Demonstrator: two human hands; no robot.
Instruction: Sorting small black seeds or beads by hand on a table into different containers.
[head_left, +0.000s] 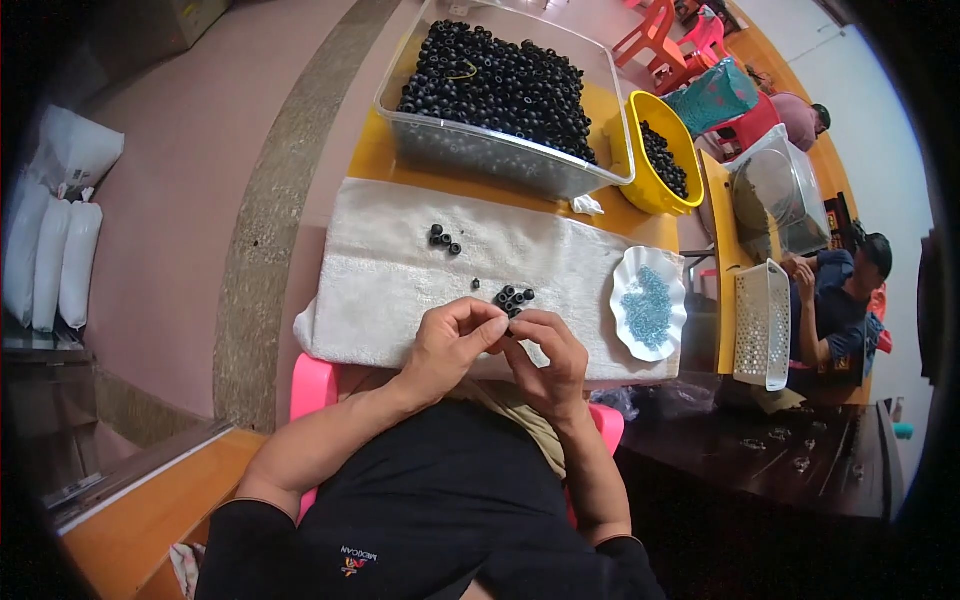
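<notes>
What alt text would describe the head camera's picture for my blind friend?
A person's left hand and right hand pinch a small dark piece above a white cloth, near a cluster of black hollow parts. A white wavy-edged dish of pale blue pieces lies to the right; beyond stand a clear bin and a yellow tub, both holding black parts.

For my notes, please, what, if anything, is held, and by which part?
Left hand and right hand pinch a black piece; the gripped part is hidden.
</notes>
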